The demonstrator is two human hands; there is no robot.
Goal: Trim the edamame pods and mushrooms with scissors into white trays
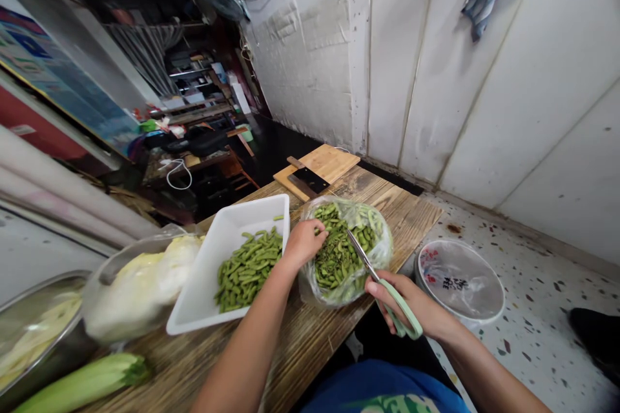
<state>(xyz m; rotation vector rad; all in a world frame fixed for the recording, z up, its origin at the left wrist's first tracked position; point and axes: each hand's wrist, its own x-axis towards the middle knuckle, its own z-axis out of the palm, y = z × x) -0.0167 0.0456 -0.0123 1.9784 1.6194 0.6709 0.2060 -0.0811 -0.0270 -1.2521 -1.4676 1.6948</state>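
Observation:
My right hand (400, 300) is wrapped around the pale green handles of a pair of scissors (361, 250). Their metal blades point up and left over a clear plastic bag (385, 239) full of green soybean pods (334, 258). Some of the pods look dark and stemmy. At the bag's left side, my left hand (305, 243) has its fingers pinched together just above the pods; what they hold, if anything, is too small to name. Left of that hand stands a white plastic tray (201, 284) with more soybean pods (247, 268) heaped in its right part.
Behind the bag, a cleaver (310, 179) lies on a wooden cutting board (334, 164). Bagged pale vegetables (140, 277), a metal bowl (72, 281) and a green squash (92, 377) crowd the left. A lined bucket (460, 281) stands on the floor beyond the table's right edge.

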